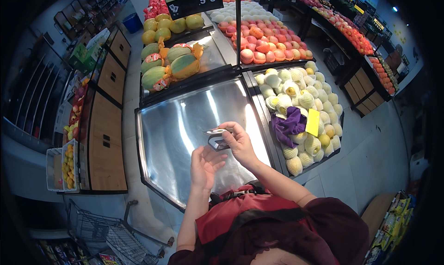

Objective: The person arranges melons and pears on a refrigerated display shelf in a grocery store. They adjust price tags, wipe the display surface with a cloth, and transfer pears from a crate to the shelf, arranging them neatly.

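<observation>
Above a bare metal display tray (166, 126), my right hand (240, 143) pinches some small black-and-white number cards (218, 140) between thumb and fingers. The top card shows part of a digit. Just below and left of the cards is my left hand (207, 166), palm up with its fingers spread, holding nothing that I can see. Right of the tray lie pears in white foam nets (314, 145), with a crumpled purple cloth (289, 124) and a yellow card (312, 122) on top of them.
Melons (185, 66) and yellow pomelos (177, 25) lie beyond the tray, under a hanging price sign (194, 1). Peach-coloured fruit (267, 39) fills the bin behind the pears. A wooden cabinet (107, 140) stands on the left, and a wire shopping cart (114, 233) at lower left.
</observation>
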`<action>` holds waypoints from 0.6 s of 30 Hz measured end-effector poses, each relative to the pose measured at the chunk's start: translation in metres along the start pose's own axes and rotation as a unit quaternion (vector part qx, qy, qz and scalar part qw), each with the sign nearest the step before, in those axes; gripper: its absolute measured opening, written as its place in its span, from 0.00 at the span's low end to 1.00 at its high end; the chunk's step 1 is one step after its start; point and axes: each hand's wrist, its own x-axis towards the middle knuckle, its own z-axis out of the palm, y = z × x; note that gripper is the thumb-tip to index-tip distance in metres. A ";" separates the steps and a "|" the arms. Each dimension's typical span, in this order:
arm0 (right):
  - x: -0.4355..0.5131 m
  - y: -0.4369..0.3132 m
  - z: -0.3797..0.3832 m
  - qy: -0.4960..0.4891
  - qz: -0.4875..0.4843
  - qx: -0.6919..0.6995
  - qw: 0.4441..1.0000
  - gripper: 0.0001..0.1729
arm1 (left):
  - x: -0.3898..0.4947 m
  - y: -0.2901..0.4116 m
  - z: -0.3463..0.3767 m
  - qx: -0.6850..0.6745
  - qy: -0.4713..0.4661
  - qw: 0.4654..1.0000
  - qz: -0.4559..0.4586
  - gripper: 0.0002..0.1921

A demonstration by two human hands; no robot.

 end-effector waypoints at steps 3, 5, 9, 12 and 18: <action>-0.001 -0.003 -0.004 -0.039 0.009 -0.091 0.995 0.13 | 0.005 0.004 -0.004 -0.015 0.004 0.999 -0.042 0.14; 0.000 -0.003 -0.006 -0.035 0.010 -0.127 0.991 0.10 | 0.013 0.005 -0.007 -0.019 0.004 0.997 -0.072 0.12; 0.006 0.002 -0.008 0.007 -0.167 -0.277 0.946 0.08 | 0.026 0.004 -0.010 -0.094 0.005 0.989 -0.111 0.12; 0.011 0.006 -0.014 0.101 -0.216 -0.301 0.923 0.10 | 0.029 0.002 -0.010 -0.051 -0.074 0.988 -0.129 0.12; 0.018 0.007 -0.028 0.196 0.111 0.027 0.974 0.10 | 0.034 -0.011 -0.005 0.132 -0.068 0.988 -0.042 0.11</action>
